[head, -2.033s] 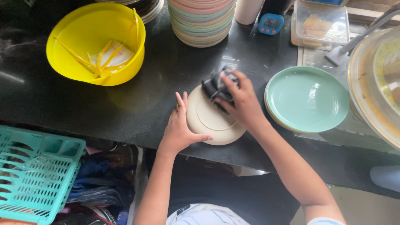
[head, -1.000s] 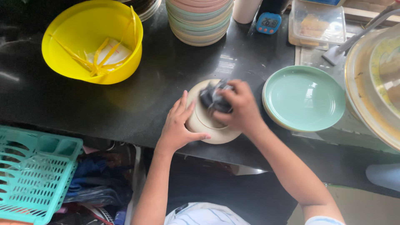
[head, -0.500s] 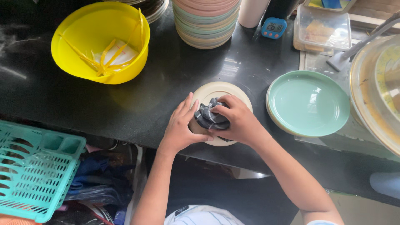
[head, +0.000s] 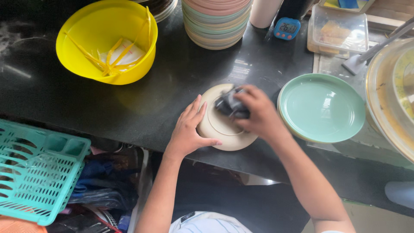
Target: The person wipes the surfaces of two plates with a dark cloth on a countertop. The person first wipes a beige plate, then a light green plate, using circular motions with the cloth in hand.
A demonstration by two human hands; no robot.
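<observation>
Cream round plate [head: 220, 129] on glossy black counter [head: 172, 86]; left hand [head: 188, 129] flat, fingers spread against rim; right hand [head: 254, 113] clenched around crumpled dark cloth [head: 229, 105].

A matt, smooth cream plate [head: 220, 129] is seen lying on a dark counter [head: 172, 86] whose polished, stone-like top shows pale reflections. A dark, crumpled cloth [head: 230, 107] is pressed on the plate. Beside it, a green plate [head: 321, 108] is given a soft sheen. A yellow bowl [head: 108, 41] looks like glossy plastic, and a clear lidded box [head: 338, 28] is seen as thin transparent plastic.
</observation>
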